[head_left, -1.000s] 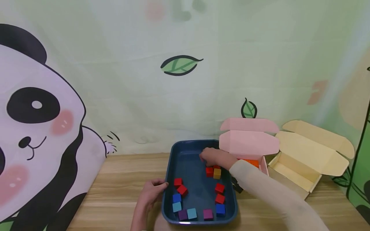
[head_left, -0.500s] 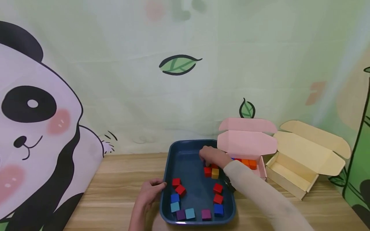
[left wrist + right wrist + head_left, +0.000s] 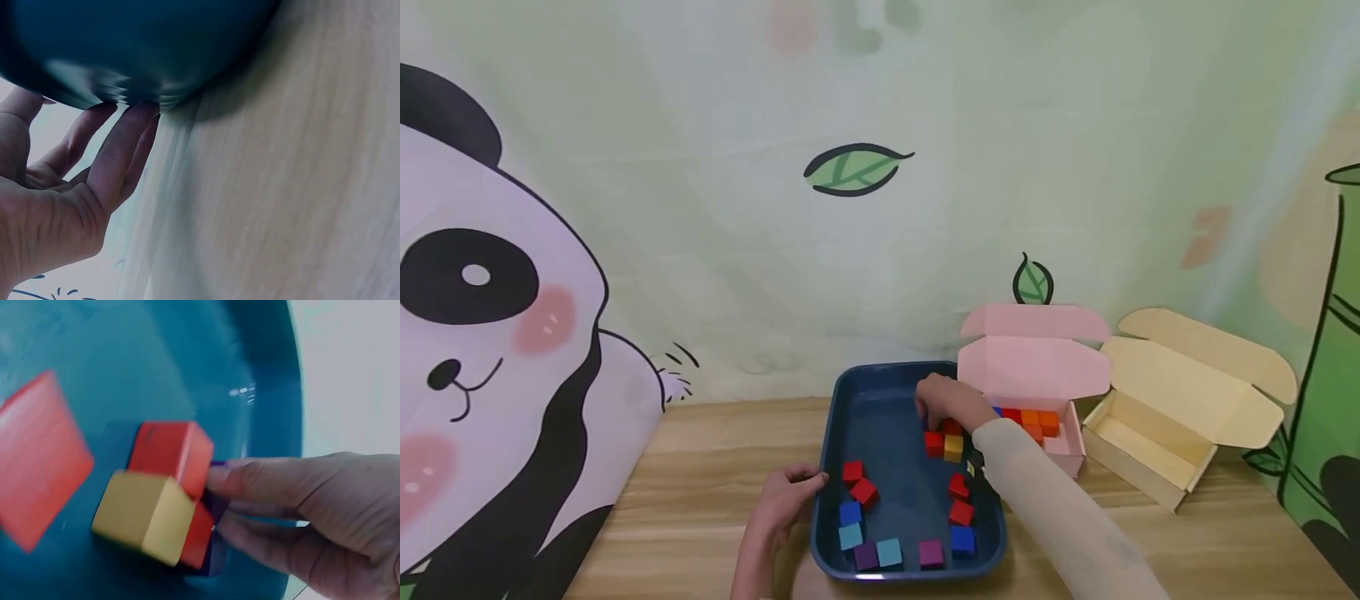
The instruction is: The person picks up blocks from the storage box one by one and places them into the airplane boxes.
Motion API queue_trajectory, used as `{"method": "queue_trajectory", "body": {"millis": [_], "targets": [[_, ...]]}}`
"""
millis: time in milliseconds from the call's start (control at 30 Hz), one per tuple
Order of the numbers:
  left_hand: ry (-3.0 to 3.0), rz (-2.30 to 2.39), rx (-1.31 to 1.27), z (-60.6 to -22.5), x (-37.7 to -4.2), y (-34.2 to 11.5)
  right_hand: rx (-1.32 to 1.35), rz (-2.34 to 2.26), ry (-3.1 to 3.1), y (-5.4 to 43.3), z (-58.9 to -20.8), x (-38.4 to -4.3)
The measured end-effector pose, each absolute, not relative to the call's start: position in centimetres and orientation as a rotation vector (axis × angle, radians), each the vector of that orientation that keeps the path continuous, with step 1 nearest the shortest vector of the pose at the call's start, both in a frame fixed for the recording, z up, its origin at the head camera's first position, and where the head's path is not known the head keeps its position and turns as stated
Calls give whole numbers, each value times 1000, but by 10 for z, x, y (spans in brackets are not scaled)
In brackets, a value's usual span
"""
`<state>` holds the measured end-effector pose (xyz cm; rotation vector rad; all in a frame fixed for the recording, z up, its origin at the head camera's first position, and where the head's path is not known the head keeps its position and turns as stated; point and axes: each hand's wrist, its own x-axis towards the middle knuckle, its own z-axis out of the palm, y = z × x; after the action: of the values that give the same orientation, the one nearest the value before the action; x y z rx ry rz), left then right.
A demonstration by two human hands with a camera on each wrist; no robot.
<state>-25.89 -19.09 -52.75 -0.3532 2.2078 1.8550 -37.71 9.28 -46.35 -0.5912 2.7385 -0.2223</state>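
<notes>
A dark blue tray (image 3: 895, 450) with several coloured blocks stands on the wooden table. At its left rim my left hand (image 3: 786, 500) holds the edge. In the left wrist view the fingers (image 3: 122, 147) press the tray's outer wall. Over the tray's far right part my right hand (image 3: 951, 402) reaches down. Its thumb and finger pinch a dark purple block (image 3: 215, 501), mostly hidden by the fingers. Pressed close beside it are a red block (image 3: 164, 450), another red block (image 3: 197, 536) and a yellow block (image 3: 140, 512).
Right of the tray stands an open pink box (image 3: 1070, 446) with orange, red and blue blocks inside. An open cream box (image 3: 1150, 462) sits farther right. Red, blue, light blue and purple blocks (image 3: 866, 556) lie along the tray's near half. A panda-print cloth (image 3: 737, 250) hangs behind.
The head view has shifted slightly, so the scene slides left. My right forearm has moved a little left, showing more of the pink box. Both hands keep nearly the same places at the tray.
</notes>
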Motion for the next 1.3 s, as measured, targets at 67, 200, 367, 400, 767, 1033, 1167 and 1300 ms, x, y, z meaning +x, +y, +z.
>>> {"method": "queue_trajectory", "body": {"millis": [67, 200, 367, 400, 767, 1033, 1167, 1300], "targets": [[2197, 1859, -346, -530, -257, -192, -578, -226, 2739, 92, -463, -375], [2190, 1862, -376, -533, -254, -194, -625, -188, 2781, 88, -463, -370], [2195, 1876, -371, -533, -255, -196, -603, -167, 2772, 83, -465, -367], [2193, 1879, -361, -533, -255, -196, -598, -155, 2767, 82, -467, -367], [2202, 1860, -347, -532, -255, -196, -666, -112, 2772, 82, -467, -369], [2197, 1878, -342, -533, -255, -196, -928, -122, 2773, 94, -434, -360], [2220, 1851, -358, -531, -257, -194, -1030, -57, 2768, 107, -423, -354], [2234, 1847, -357, -530, -259, -193, -1046, 14, 2779, 127, -413, -345]]}}
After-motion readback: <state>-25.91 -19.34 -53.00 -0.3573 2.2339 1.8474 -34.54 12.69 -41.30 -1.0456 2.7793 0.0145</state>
